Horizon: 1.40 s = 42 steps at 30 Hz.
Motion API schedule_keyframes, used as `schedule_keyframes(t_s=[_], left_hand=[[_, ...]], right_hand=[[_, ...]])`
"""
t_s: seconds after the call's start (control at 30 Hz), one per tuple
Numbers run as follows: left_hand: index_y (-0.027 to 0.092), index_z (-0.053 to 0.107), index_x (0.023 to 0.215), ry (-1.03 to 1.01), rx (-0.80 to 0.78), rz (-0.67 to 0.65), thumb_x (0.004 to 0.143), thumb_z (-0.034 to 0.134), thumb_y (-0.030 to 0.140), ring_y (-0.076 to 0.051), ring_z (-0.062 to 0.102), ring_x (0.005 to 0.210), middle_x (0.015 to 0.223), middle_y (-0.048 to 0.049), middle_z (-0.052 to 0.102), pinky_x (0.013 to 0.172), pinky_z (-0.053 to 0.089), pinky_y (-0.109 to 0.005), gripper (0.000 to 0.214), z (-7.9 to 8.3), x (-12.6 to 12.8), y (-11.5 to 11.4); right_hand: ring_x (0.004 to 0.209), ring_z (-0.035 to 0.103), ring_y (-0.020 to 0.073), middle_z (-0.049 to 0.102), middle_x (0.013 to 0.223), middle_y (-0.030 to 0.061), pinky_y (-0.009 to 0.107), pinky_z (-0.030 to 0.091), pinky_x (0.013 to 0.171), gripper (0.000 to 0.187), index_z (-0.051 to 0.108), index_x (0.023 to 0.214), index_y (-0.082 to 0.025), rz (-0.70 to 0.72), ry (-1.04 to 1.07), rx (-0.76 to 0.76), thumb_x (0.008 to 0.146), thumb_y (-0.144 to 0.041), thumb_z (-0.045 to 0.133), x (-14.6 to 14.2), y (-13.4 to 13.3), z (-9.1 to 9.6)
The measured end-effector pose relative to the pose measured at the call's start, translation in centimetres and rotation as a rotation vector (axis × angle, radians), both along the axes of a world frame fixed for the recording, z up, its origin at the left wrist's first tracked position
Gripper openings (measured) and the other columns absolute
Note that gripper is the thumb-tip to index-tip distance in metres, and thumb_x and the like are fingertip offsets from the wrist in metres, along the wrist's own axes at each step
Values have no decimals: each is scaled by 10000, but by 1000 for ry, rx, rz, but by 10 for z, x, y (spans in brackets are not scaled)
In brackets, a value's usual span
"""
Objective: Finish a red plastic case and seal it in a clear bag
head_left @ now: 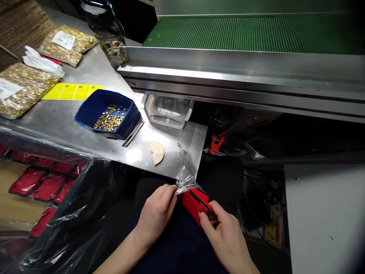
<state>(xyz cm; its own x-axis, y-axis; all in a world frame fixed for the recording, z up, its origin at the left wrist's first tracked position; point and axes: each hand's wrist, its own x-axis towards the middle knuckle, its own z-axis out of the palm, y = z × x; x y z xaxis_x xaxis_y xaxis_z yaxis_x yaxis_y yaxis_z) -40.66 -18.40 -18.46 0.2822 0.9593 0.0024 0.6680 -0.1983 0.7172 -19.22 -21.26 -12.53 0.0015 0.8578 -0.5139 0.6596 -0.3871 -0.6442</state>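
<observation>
— Start with the surface.

— Take the metal bench [137, 150], shiny.

— And at the left end?

— See a near bag [31, 91] and a far bag [76, 38], both clear with a gold-coloured fill; between them, a crumpled white bundle [42, 62]; just beside the near one, a yellow label strip [72, 92].

— Toward the middle?

— Find an open blue bin [85, 110], with a slim metal rod [133, 133] close alongside.

— Further right?

— Note a pale container [168, 122], then, nearer the front edge, a tan half-disc [156, 154] and a small metal piece [181, 148], lying apart.

— Behind?

— Spot a dark-topped bottle [108, 38].
</observation>
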Motion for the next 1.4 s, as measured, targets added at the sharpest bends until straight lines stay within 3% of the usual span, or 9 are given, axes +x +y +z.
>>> schedule_keyframes(t_s=[0.23,0.43,0.6,0.7,0.87,0.97,1.13,1.27,1.4], left_hand=[[219,559,1201,-97,-148,47,1016,490,166,-206,659,866,996,-38,663,779,534,-330,204,5,12,3],[257,613,1197,-442,-312,134,1007,560,214,-177,679,895,1040,-17,703,808,554,-290,202,11,20,2],[258,593,1196,-563,-367,39,987,549,183,-180,641,897,1020,-18,673,852,533,-309,226,18,28,-1],[241,535,1136,-612,-505,3,971,558,206,-171,582,835,931,-6,608,809,519,-300,170,22,31,-1],[242,452,1062,-605,-684,121,963,558,279,-142,480,660,731,69,454,662,446,-261,150,16,29,0],[250,500,1089,-328,-583,152,984,515,280,-147,483,571,658,81,456,579,380,-258,110,10,24,1],[231,636,1026,130,-125,70,1025,488,271,-204,653,683,756,-10,673,648,437,-307,153,8,19,10],[208,651,1040,-7,94,-83,1042,497,206,-200,675,746,835,-41,718,702,494,-320,154,16,27,17],[176,649,1044,-100,277,-264,1016,528,112,-187,653,709,820,-44,720,679,507,-328,140,26,40,13]], right_hand=[[839,747,239,777,920,74,266,547,730,374,670,1071,-209,-299,241,3,981,-561,582,-6,-14,-28],[812,739,221,768,916,41,262,526,731,277,662,1039,-246,-142,155,-5,1001,-497,553,-6,-8,-23],[800,739,231,762,917,33,261,489,676,149,659,991,-264,70,51,-49,985,-374,559,-3,6,-19],[786,733,229,761,901,30,258,476,659,129,652,945,-262,82,21,-69,974,-361,575,1,12,-20],[792,731,204,761,909,6,254,487,697,125,648,965,-261,34,141,-122,985,-366,582,0,13,-18],[836,719,208,750,922,10,264,487,741,120,634,963,-251,35,160,-117,986,-353,576,-2,12,-18],[865,679,230,722,950,33,290,459,749,83,618,991,-241,189,57,-46,979,-274,543,-4,11,-19],[836,678,229,720,933,37,295,439,728,80,606,950,-234,214,77,-19,972,-234,529,-5,12,-22],[802,682,216,723,882,28,279,469,710,94,622,948,-222,7,253,-24,931,-173,544,-8,11,-29]])
